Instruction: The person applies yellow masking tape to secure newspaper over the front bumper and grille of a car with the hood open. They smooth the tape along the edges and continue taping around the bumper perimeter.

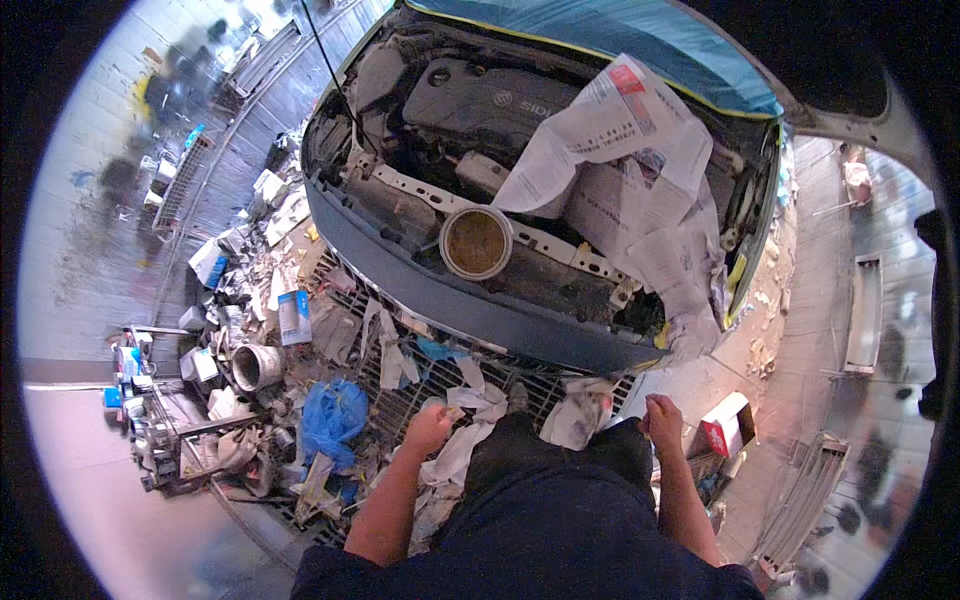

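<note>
My left hand (430, 428) hangs low in front of my left leg, its fingers curled closed. A small pale bit shows at its fingertips, too small to name. Beside my right thigh is my right hand (661, 424), also closed; whether anything is inside the fingers is hidden. Neither hand touches the car (470, 310) in front of me, whose hood is up. An open round tub (476, 243) with a brownish inside stands on the front crossmember. Printed paper sheets (640, 170) drape over the right side of the engine bay, partly covering the dark engine cover (480, 105).
Scraps of paper and litter cover the floor grating (400, 400). To the left lie a blue plastic bag (334, 418), a dirty bucket (258, 367) and a cluttered cart (170, 430). A red and white box (728, 425) sits at the right. Blue film (620, 30) covers the windshield area.
</note>
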A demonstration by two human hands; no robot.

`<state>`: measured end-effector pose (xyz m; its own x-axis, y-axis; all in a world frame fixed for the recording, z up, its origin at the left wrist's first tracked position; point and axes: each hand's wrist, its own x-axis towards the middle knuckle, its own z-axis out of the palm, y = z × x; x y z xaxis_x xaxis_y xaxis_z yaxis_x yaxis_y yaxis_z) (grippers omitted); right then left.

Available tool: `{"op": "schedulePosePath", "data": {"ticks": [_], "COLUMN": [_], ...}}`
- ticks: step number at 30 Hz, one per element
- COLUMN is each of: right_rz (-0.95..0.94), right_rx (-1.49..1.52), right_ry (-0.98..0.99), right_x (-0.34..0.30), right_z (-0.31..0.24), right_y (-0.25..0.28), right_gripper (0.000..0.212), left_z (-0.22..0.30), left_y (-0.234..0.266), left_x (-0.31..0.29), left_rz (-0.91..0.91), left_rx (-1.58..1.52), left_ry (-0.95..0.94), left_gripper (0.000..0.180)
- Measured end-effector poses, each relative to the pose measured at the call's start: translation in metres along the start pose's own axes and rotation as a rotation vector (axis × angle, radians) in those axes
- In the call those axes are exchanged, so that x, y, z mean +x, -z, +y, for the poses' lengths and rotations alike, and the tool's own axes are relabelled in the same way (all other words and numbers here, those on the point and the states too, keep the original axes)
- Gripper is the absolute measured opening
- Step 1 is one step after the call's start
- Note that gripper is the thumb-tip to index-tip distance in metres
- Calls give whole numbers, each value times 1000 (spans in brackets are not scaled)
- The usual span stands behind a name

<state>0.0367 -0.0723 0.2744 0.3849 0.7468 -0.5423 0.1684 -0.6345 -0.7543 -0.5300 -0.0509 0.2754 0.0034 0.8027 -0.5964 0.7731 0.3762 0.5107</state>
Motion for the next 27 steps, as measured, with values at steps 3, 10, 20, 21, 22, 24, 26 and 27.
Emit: {"op": "schedulePosePath", "data": {"ticks": [3,10,20,21,22,24,26,27], "right_rz": [60,-17,-62,-40,1,16,122,120], "right_rx": [-47,-204,62,29,1,107,98,-57], "right_ry": [131,410,348,379,358,499,443,568], "right_x": [29,129,279,294,306,325,343,348], "right_z": [-66,-237,-382,-390,-391,-390,-413,-429], "right_y": [-28,-105,-229,-242,-250,-262,-269,-258], "right_gripper": [25,43,51,52,54,47,41,42], "left_z": [-59,-183,-181,-173,-170,-168,-160,-148], "left_y": [12,-41,-104,-111,-112,-105,-92,-86], "left_x": [-13,-97,-178,-191,-201,-212,-213,-212], "left_rz": [20,104,52,132,140,29,40,133], "left_rx": [-72,93,199,47,-88,-181,-311,-397], "left_ry": [70,77,125,219,328,409,461,461], "left_gripper": [42,36,41,42,43,50,54,53]}}
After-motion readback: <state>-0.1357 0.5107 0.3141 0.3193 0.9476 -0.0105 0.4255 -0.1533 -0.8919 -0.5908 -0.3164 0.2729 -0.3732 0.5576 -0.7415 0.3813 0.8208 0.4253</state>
